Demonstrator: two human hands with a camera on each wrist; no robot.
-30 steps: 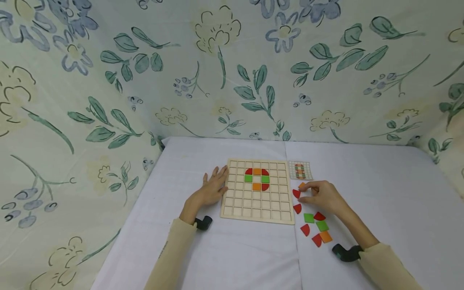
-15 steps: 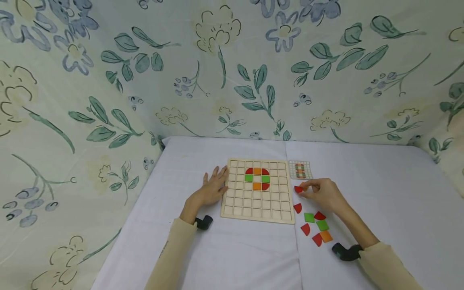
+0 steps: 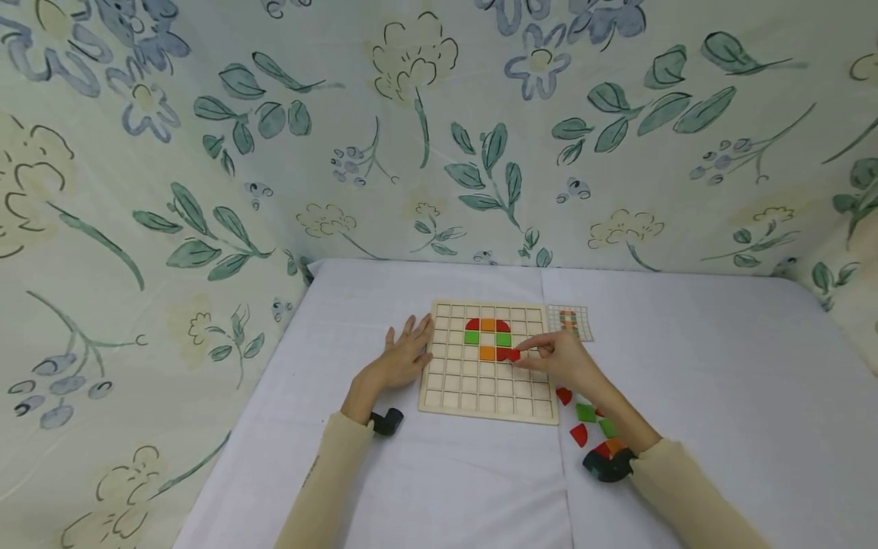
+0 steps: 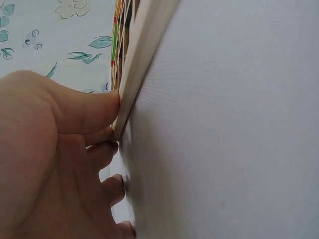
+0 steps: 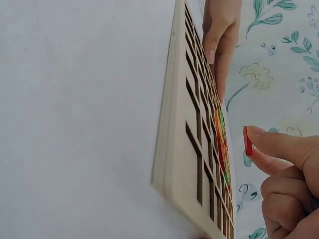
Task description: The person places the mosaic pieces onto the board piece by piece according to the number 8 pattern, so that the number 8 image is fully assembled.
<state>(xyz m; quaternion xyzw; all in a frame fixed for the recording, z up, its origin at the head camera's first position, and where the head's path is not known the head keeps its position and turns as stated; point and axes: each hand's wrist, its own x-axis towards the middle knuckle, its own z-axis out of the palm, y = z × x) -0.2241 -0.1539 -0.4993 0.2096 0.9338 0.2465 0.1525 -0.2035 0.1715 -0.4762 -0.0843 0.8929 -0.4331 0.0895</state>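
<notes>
The right hand (image 3: 565, 360) holds a red piece (image 5: 248, 141) in a narrow pinching grip, above the right half of the gridded board (image 3: 466, 400). Seen edge-on in the right wrist view, the piece has its long axis roughly parallel to the board's face (which way its rounded side points, I cannot tell). The board's edges run roughly left-right and near-far. The left hand (image 3: 401, 362) lies spread at its left edge, thumb touching it. Loose pieces (image 3: 579, 435) lie near right.
</notes>
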